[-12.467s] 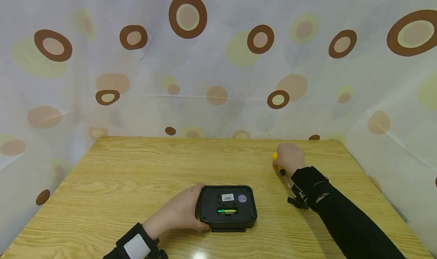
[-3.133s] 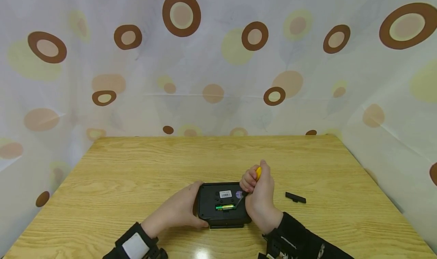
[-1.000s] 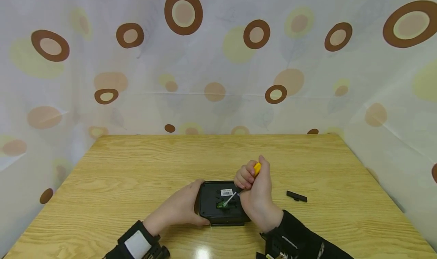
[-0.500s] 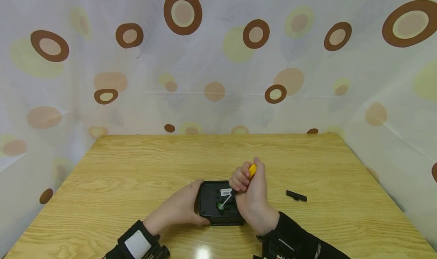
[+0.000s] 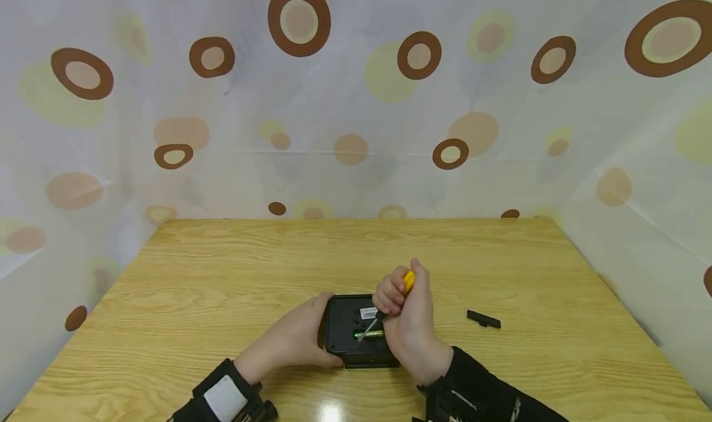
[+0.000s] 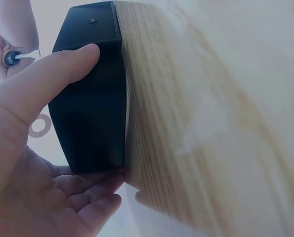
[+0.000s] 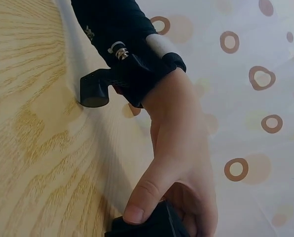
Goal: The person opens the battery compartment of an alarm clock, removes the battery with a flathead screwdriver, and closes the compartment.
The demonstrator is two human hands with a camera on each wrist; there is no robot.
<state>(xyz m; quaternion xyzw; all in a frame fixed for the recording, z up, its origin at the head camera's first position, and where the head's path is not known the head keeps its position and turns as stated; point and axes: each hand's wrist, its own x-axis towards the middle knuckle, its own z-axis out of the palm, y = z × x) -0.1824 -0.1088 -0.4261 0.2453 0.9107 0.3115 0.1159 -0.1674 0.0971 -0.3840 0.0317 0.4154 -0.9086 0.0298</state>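
In the head view, a black box-shaped device (image 5: 340,326) sits on the table with its labelled back up. A green and gold battery (image 5: 375,334) lies in its open compartment. My left hand (image 5: 295,335) grips the device's left end, thumb at the front and fingers round behind, also plain in the left wrist view. My right hand (image 5: 408,329) holds a screwdriver by its yellow handle (image 5: 408,281), thumb up along it. The shaft slants down-left, its tip at the battery's left end. In the right wrist view, the left hand (image 7: 174,158) holds the device (image 7: 154,222).
A small black battery cover (image 5: 483,319) lies on the wooden table (image 5: 250,261) to the right of the right hand. Behind the table hangs a white sheet with a pattern of circles (image 5: 299,20). Both wrists wear black bands with cameras.
My right hand picked up the screwdriver at the right and brought it to the device. Its tip has since shifted from the battery's right end to the left end. My left hand keeps its grip.
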